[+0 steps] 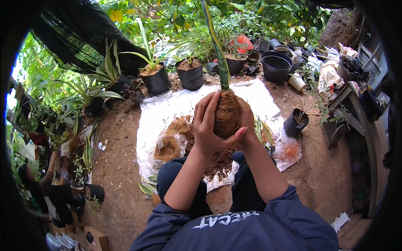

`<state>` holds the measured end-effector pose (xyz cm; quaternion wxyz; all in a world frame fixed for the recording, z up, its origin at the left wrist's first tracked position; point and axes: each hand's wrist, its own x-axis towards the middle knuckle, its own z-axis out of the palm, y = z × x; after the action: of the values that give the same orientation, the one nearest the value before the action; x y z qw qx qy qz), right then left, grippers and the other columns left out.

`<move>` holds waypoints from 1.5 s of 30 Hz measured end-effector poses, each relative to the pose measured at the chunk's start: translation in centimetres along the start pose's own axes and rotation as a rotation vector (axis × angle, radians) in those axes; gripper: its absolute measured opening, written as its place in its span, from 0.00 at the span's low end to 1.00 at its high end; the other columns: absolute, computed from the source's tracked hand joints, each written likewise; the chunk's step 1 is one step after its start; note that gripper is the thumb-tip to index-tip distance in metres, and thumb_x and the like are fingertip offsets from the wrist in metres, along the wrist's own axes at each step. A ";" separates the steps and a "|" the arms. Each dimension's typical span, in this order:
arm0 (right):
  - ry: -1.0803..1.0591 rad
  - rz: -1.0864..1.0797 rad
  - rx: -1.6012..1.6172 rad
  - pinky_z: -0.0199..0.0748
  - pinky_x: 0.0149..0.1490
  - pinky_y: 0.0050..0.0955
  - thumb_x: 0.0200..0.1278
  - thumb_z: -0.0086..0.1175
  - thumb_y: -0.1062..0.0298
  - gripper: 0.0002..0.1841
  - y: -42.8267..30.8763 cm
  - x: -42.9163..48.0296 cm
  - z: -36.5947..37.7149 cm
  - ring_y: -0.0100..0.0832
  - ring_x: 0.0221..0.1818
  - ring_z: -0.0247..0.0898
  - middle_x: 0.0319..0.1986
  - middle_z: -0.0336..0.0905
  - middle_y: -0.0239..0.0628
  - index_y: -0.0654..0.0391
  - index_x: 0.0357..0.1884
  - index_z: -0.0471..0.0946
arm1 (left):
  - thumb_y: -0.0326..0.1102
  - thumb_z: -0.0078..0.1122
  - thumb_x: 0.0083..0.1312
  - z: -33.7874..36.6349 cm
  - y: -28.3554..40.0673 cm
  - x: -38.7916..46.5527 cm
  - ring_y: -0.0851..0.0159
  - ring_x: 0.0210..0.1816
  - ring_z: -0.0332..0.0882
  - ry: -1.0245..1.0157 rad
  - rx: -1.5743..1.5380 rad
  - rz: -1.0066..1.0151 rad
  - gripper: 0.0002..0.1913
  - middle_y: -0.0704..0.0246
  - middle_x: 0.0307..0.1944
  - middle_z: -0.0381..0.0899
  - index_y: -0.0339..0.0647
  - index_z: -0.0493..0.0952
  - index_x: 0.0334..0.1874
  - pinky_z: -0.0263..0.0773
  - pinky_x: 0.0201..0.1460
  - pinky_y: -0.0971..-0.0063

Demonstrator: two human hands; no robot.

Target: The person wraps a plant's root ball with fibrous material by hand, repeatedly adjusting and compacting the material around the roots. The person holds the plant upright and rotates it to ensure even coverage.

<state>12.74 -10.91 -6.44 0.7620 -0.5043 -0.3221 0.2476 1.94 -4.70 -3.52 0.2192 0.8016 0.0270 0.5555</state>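
Note:
A ball of brown coconut fibre (226,116) is clasped between my two hands, above a white woven sack sheet (150,116). Out of its top rises one tall, yellow-edged snake plant leaf (220,56). My left hand (204,122) cups the ball's left side with the fingers upright, and my right hand (247,117) wraps the right side, its thumb across the lower front. Below my hands, dark loose potting mix (220,163) is heaped on the sheet. Left of it sits clear plastic holding curled coconut fibre (168,149). Variegated leaves (262,130) show beside my right wrist.
Black grow bags with plants (156,80) line the sheet's far edge. An empty black pot (276,66) stands at the far right, and a small potted plant (296,122) sits nearer. A wooden bench (358,116) borders the right. Another person (47,191) is at the left.

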 end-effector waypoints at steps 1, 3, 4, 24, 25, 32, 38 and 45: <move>-0.006 -0.035 -0.041 0.77 0.45 0.24 0.66 0.45 0.70 0.13 -0.2 -0.1 0.0 0.27 0.39 0.79 0.39 0.82 0.39 0.63 0.47 0.78 | 0.51 0.77 0.44 0.0 -0.1 0.0 0.48 0.59 0.73 -0.010 -0.051 -0.013 0.48 0.49 0.57 0.73 0.27 0.67 0.64 0.68 0.63 0.58; -0.021 -0.132 -0.246 0.77 0.46 0.24 0.68 0.44 0.69 0.14 -0.7 -0.2 0.0 0.27 0.40 0.79 0.40 0.81 0.39 0.63 0.47 0.78 | 0.50 0.77 0.43 -0.1 -0.2 0.2 0.47 0.60 0.73 -0.023 -0.150 -0.009 0.48 0.48 0.58 0.73 0.27 0.67 0.64 0.67 0.65 0.58; -0.023 -0.019 0.007 0.77 0.45 0.24 0.69 0.42 0.67 0.15 -1.0 -0.3 0.0 0.26 0.40 0.79 0.40 0.81 0.38 0.63 0.47 0.78 | 0.49 0.78 0.43 -0.1 -0.2 0.3 0.47 0.60 0.73 -0.029 -0.178 0.007 0.47 0.48 0.58 0.73 0.28 0.68 0.64 0.68 0.64 0.58; -0.019 0.008 0.283 0.67 0.66 0.34 0.76 0.35 0.47 0.29 -3.1 -0.8 3.4 0.31 0.64 0.64 0.64 0.62 0.45 0.57 0.69 0.56 | 0.42 0.68 0.51 -1.3 -0.5 0.2 0.51 0.57 0.74 0.166 -0.334 -0.102 0.36 0.49 0.54 0.74 0.26 0.70 0.59 0.68 0.62 0.61; -0.007 -0.071 0.333 0.63 0.68 0.36 0.75 0.35 0.46 0.30 -3.0 -0.7 3.6 0.33 0.66 0.60 0.66 0.59 0.45 0.56 0.70 0.55 | 0.42 0.68 0.51 -1.3 -0.5 0.2 0.52 0.57 0.73 0.197 -0.380 -0.142 0.35 0.49 0.54 0.73 0.25 0.70 0.59 0.68 0.62 0.61; 0.192 -0.689 -0.118 0.39 0.74 0.47 0.69 0.31 0.41 0.35 -6.0 0.0 2.6 0.44 0.75 0.42 0.73 0.48 0.48 0.59 0.66 0.65 | 0.40 0.67 0.50 -1.5 -0.3 0.8 0.53 0.57 0.74 0.265 -0.445 -0.157 0.35 0.50 0.54 0.73 0.26 0.70 0.59 0.69 0.61 0.62; -0.106 -0.916 -0.697 0.38 0.75 0.49 0.70 0.25 0.35 0.41 -6.7 -2.5 2.7 0.52 0.74 0.49 0.68 0.60 0.56 0.62 0.65 0.69 | 0.41 0.70 0.45 -2.2 -0.4 1.3 0.53 0.52 0.78 0.221 -0.179 0.009 0.36 0.51 0.51 0.76 0.28 0.74 0.57 0.73 0.57 0.64; 0.006 -0.721 -0.232 0.61 0.67 0.43 0.67 0.33 0.34 0.45 -3.7 -2.6 4.3 0.52 0.65 0.63 0.62 0.64 0.61 0.72 0.66 0.63 | 0.41 0.70 0.47 -1.8 0.6 1.2 0.52 0.52 0.78 0.215 -0.245 -0.031 0.33 0.50 0.51 0.77 0.29 0.75 0.54 0.73 0.57 0.64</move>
<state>7.99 -11.54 -2.39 0.7388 -0.4422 -0.5028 -0.0761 0.64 -4.26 -1.70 0.3198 0.7044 -0.0052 0.6337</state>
